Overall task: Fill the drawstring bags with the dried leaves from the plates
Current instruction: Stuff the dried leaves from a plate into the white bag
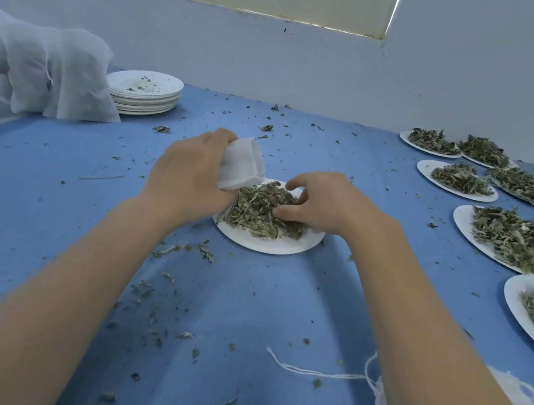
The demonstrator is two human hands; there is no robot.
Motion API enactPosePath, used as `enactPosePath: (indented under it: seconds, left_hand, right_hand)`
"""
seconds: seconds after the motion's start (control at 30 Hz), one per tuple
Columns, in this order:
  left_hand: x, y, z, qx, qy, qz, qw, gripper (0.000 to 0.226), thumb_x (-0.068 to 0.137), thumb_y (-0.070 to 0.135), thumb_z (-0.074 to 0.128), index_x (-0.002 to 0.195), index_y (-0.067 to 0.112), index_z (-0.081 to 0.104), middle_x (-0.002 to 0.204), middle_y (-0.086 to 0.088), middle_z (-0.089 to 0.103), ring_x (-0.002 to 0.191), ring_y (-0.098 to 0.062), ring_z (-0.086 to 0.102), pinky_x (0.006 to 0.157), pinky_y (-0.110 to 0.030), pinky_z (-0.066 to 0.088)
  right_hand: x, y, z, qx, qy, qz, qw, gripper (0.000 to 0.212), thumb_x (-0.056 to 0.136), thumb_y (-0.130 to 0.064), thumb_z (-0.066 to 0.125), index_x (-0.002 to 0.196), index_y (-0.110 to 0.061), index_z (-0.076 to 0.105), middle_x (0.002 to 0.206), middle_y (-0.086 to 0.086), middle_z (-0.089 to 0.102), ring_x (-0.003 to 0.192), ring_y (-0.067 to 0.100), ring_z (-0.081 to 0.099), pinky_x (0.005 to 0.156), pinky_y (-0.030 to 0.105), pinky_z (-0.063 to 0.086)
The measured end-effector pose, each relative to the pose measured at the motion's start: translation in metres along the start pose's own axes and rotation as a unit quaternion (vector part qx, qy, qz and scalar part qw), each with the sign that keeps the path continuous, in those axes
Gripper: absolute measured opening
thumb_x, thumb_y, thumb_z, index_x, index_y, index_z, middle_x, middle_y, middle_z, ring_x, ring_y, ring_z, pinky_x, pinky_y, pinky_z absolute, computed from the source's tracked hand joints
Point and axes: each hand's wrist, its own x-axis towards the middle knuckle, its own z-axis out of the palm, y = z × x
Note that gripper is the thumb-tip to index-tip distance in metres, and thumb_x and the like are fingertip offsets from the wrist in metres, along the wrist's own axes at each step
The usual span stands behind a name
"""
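Observation:
A white paper plate (263, 241) lies in the middle of the blue table with a heap of dried leaves (259, 210) on it. My left hand (190, 173) grips a small white drawstring bag (242, 164) at the plate's left rim, its mouth tilted toward the heap. My right hand (321, 203) is on the right side of the heap, fingers curled into the leaves and gathering them toward the bag. How much is inside the bag is hidden.
Several plates heaped with dried leaves (509, 238) line the right side. A stack of used plates (143, 93) and a pile of white bags (35, 70) sit at the back left. More bags with strings (382, 393) lie under my right forearm. Leaf crumbs litter the cloth.

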Motion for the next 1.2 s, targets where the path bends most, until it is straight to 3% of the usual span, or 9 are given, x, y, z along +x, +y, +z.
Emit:
enactPosePath:
  seconds: [0.17, 0.27, 0.4, 0.5, 0.67, 0.8, 0.9, 1.0, 1.2]
  left_hand:
    - [-0.002, -0.001, 0.002, 0.007, -0.006, 0.006, 1.000, 0.053, 0.073, 0.019, 0.069, 0.121, 0.012, 0.048, 0.107, -0.010, 0.058, 0.092, -0.030, 0.052, 0.071, -0.029, 0.029]
    - [-0.002, 0.000, 0.003, 0.010, -0.007, 0.010, 1.000, 0.053, 0.074, 0.019, 0.070, 0.122, 0.011, 0.048, 0.108, -0.010, 0.058, 0.092, -0.030, 0.052, 0.071, -0.028, 0.027]
    - [-0.003, 0.001, 0.004, 0.002, -0.003, 0.013, 1.000, 0.052, 0.075, 0.022, 0.069, 0.121, 0.010, 0.048, 0.109, -0.010, 0.058, 0.092, -0.030, 0.053, 0.071, -0.029, 0.027]
    - [-0.003, 0.001, 0.005, 0.004, -0.007, 0.016, 1.000, 0.053, 0.075, 0.025, 0.069, 0.122, 0.011, 0.047, 0.110, -0.008, 0.058, 0.092, -0.028, 0.052, 0.071, -0.029, 0.028]
    - [-0.003, 0.000, 0.006, 0.009, -0.010, 0.013, 1.000, 0.055, 0.074, 0.024, 0.068, 0.122, 0.012, 0.047, 0.111, -0.008, 0.058, 0.094, -0.029, 0.052, 0.072, -0.029, 0.029]
    - [-0.002, -0.001, 0.005, 0.041, -0.010, 0.026, 0.999, 0.054, 0.073, 0.021, 0.068, 0.122, 0.010, 0.048, 0.110, -0.010, 0.058, 0.095, -0.033, 0.053, 0.073, -0.032, 0.031]
    - [-0.002, -0.002, 0.006, 0.090, -0.009, 0.044, 0.995, 0.053, 0.073, 0.022, 0.068, 0.120, 0.009, 0.048, 0.108, -0.011, 0.058, 0.095, -0.034, 0.053, 0.078, -0.036, 0.033]
    - [-0.002, -0.002, 0.006, 0.127, 0.005, 0.043, 0.991, 0.051, 0.074, 0.023, 0.067, 0.118, 0.008, 0.049, 0.106, -0.011, 0.058, 0.096, -0.034, 0.052, 0.082, -0.038, 0.030]
    - [-0.001, -0.001, 0.006, 0.198, 0.011, 0.059, 0.978, 0.051, 0.073, 0.021, 0.068, 0.119, 0.006, 0.049, 0.103, -0.011, 0.057, 0.091, -0.033, 0.052, 0.077, -0.037, 0.029]
  right_hand:
    - [0.000, 0.000, -0.004, 0.031, 0.021, -0.016, 0.999, 0.023, 0.079, -0.032, 0.073, 0.100, -0.022, 0.072, 0.094, -0.003, 0.070, 0.065, 0.002, 0.053, 0.056, 0.012, 0.040]
    - [-0.001, 0.000, -0.001, 0.041, 0.020, -0.016, 0.999, 0.021, 0.079, -0.034, 0.072, 0.097, -0.024, 0.068, 0.099, -0.003, 0.067, 0.080, 0.009, 0.057, 0.060, 0.019, 0.042]
    - [-0.001, -0.002, 0.005, 0.005, 0.002, -0.013, 1.000, 0.033, 0.087, -0.030, 0.062, 0.118, -0.019, 0.061, 0.113, 0.001, 0.063, 0.085, 0.016, 0.056, 0.071, 0.024, 0.043]
    - [-0.003, -0.002, 0.003, 0.008, 0.018, -0.016, 1.000, 0.020, 0.088, -0.022, 0.062, 0.103, -0.014, 0.071, 0.101, 0.005, 0.069, 0.095, 0.021, 0.062, 0.071, 0.026, 0.048]
    - [-0.008, -0.001, -0.009, 0.041, 0.041, -0.015, 0.998, 0.020, 0.085, -0.018, 0.065, 0.094, -0.001, 0.072, 0.097, 0.017, 0.070, 0.095, 0.029, 0.063, 0.081, 0.038, 0.054]
    - [-0.015, -0.002, -0.024, 0.102, 0.074, -0.023, 0.992, 0.008, 0.080, -0.018, 0.069, 0.082, -0.014, 0.075, 0.079, 0.001, 0.073, 0.080, 0.011, 0.068, 0.070, 0.025, 0.053]
    - [-0.017, -0.006, -0.030, 0.116, 0.099, -0.036, 0.988, 0.007, 0.080, -0.018, 0.069, 0.081, -0.018, 0.076, 0.070, -0.006, 0.071, 0.080, 0.011, 0.067, 0.070, 0.022, 0.051]
    - [-0.017, -0.010, -0.030, 0.114, 0.114, -0.053, 0.986, 0.007, 0.079, -0.019, 0.069, 0.076, -0.024, 0.073, 0.058, -0.015, 0.063, 0.078, 0.012, 0.065, 0.057, 0.013, 0.045]
    - [-0.015, -0.021, -0.029, 0.046, 0.114, -0.099, 0.987, 0.014, 0.081, -0.023, 0.066, 0.074, -0.034, 0.068, 0.078, -0.005, 0.069, 0.073, 0.012, 0.062, 0.058, 0.013, 0.041]
